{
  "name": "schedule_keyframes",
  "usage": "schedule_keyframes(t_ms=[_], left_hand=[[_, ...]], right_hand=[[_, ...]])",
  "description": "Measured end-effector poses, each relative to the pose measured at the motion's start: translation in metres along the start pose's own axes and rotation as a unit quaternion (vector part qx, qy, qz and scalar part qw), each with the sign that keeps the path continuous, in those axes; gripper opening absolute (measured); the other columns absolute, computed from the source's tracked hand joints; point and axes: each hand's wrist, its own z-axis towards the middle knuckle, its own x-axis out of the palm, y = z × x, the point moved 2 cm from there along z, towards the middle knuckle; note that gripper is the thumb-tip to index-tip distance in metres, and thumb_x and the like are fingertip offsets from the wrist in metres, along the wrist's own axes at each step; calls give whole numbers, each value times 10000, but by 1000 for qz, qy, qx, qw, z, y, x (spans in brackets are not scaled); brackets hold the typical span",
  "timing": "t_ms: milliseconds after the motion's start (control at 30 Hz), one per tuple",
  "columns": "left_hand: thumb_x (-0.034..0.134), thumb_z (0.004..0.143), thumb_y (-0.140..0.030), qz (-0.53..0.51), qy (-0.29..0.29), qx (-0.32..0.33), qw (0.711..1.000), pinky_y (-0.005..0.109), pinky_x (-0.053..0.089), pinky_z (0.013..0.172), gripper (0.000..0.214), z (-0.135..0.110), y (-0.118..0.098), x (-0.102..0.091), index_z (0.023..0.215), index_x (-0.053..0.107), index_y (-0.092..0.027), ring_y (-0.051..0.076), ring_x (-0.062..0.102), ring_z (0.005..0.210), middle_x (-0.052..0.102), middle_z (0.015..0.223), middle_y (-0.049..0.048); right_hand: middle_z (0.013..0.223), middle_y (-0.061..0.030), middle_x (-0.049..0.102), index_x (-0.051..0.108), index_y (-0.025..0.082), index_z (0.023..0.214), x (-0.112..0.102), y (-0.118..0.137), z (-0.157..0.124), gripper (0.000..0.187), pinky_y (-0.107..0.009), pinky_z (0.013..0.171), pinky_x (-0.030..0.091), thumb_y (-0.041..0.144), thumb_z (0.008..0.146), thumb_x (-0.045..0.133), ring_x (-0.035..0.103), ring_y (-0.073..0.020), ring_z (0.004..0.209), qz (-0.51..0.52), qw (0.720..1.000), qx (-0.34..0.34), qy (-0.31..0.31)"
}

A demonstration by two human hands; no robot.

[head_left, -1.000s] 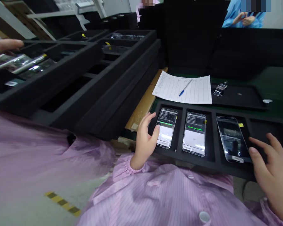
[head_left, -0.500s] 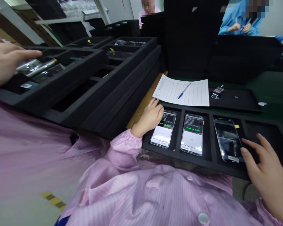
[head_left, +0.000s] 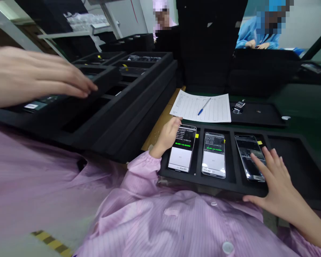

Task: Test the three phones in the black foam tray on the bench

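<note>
A black foam tray [head_left: 216, 185] in front of me holds three phones in separate slots. My left hand [head_left: 167, 137], in a pink sleeve, curls around the upper left corner of the left phone [head_left: 182, 150], whose screen is lit and which sits slightly raised. The middle phone [head_left: 214, 159] is also lit. My right hand [head_left: 274, 180] lies with fingers spread on the tray's front edge, its fingertips over the lower right of the dark right phone [head_left: 246, 151]. The slot at the tray's far right is bare.
Another person's hand [head_left: 37, 76] reaches in from the left over stacked black foam trays [head_left: 128, 96]. A printed sheet [head_left: 216, 109] with a blue pen [head_left: 204, 106] lies behind my tray. A small metal part [head_left: 238, 106] rests on a flat black tray [head_left: 262, 114]. Two people work at the back.
My left hand went from touching the left phone's screen to gripping its top corner. My right hand slid left onto the right phone. The other person's hand reached further right.
</note>
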Motion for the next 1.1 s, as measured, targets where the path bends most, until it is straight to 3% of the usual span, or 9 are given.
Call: schedule_keyframes(t_ms=[67, 100, 233, 400, 467, 600, 667, 833, 1100], left_hand=[[118, 982, -661, -128, 40, -43, 990, 480, 546, 950, 693, -11, -3, -5, 1030, 646, -215, 269, 688, 1112, 745, 1082, 116], [194, 968, -692, -205, 75, -68, 973, 464, 569, 905, 666, -18, -3, -7, 1080, 650, -219, 272, 707, 1065, 750, 1047, 107], [823, 701, -483, -315, 211, -103, 920, 428, 592, 885, 579, -45, -6, -15, 1196, 644, -243, 298, 702, 1081, 731, 1152, 85], [856, 681, -309, -326, 138, -118, 928, 434, 599, 904, 598, -59, -27, -17, 1221, 606, -249, 287, 699, 1095, 708, 1219, 90], [832, 726, -321, -346, 75, -121, 927, 441, 599, 919, 584, -65, -46, -6, 1240, 561, -266, 283, 688, 1125, 689, 1261, 77], [772, 810, -379, -344, -33, -68, 936, 410, 598, 940, 513, -86, -84, 23, 1234, 493, -301, 249, 684, 1133, 682, 1255, 47], [739, 848, -374, -340, -66, -49, 937, 380, 609, 915, 472, -96, -94, 33, 1232, 473, -307, 226, 702, 1084, 694, 1211, 38], [714, 877, -336, -356, -114, -54, 926, 358, 630, 865, 450, -108, -92, 41, 1239, 447, -325, 203, 723, 1019, 700, 1157, 17], [695, 875, -359, -344, -149, -89, 923, 392, 608, 915, 393, -100, -85, 44, 1191, 470, -294, 226, 703, 1062, 680, 1169, 41]], right_hand=[[1678, -140, 41, 149, 254, 1617, 2, 1, 1, 1107, -739, 1152, 184, 815, 763, 577, 76, -480, 1506, -6, 1000, 0, -2], [1679, -137, 38, 150, 254, 1616, 3, 1, 1, 1095, -735, 1154, 187, 820, 772, 559, 77, -473, 1508, -7, 1000, 2, -3], [1682, -118, 40, 166, 273, 1613, 0, -1, -2, 1064, -726, 1166, 167, 821, 784, 546, 71, -459, 1513, 1, 1000, 17, -4], [1673, -118, 120, 180, 314, 1607, -13, 20, 1, 1046, -666, 1138, 327, 735, 780, 662, 157, -433, 1506, 176, 982, 21, 62], [1637, -121, 262, 240, 332, 1586, -14, 45, 12, 914, -558, 1117, 429, 631, 841, 678, 325, -362, 1469, 320, 942, 40, 92], [1239, -127, 683, 545, 249, 1365, -3, 100, 45, 561, -398, 896, 604, 526, 894, 674, 682, -250, 1114, 629, 762, 89, 125], [977, -93, 742, 650, 194, 1168, 5, 115, 56, 447, -325, 713, 623, 532, 877, 686, 729, -215, 887, 676, 713, 123, 140], [714, -49, 699, 663, 147, 865, 12, 117, 57, 411, -215, 447, 474, 553, 827, 719, 641, -134, 544, 639, 732, 198, 129], [681, -10, 619, 559, 192, 723, 0, 115, 55, 322, -231, 547, 415, 434, 922, 635, 542, -119, 604, 566, 813, 127, 42]])
